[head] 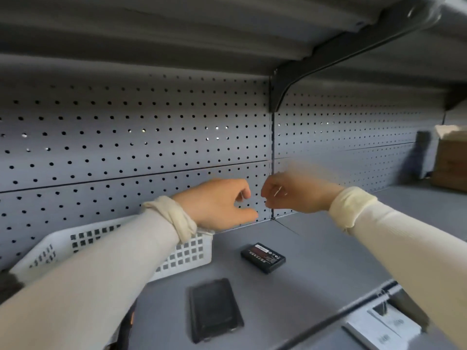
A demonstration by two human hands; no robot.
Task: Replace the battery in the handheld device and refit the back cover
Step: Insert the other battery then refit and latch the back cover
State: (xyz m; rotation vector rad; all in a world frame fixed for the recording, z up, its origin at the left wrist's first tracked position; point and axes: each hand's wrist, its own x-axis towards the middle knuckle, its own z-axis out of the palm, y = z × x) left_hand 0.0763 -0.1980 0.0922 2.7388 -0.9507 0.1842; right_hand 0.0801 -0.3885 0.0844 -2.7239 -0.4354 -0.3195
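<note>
A black battery (pixel 263 257) with a printed label lies flat on the grey shelf (pixel 316 261), near its middle. A black flat back cover (pixel 215 309) lies closer to me, left of the battery. Part of a dark object, perhaps the handheld device (pixel 125 324), shows under my left forearm at the bottom. Both hands are raised above the shelf in front of the pegboard, almost touching. My left hand (pixel 219 202) has its fingers curled loosely apart and holds nothing. My right hand (pixel 290 192) is blurred, with curled fingers, and nothing visible in it.
A white plastic lattice basket (pixel 187 256) stands at the left on the shelf. A grey pegboard back wall (pixel 126 137) rises behind. Another shelf with a black bracket (pixel 283 89) hangs overhead. A cardboard box (pixel 449 160) sits far right. Price-tag holders (pixel 384 329) line the shelf's front edge.
</note>
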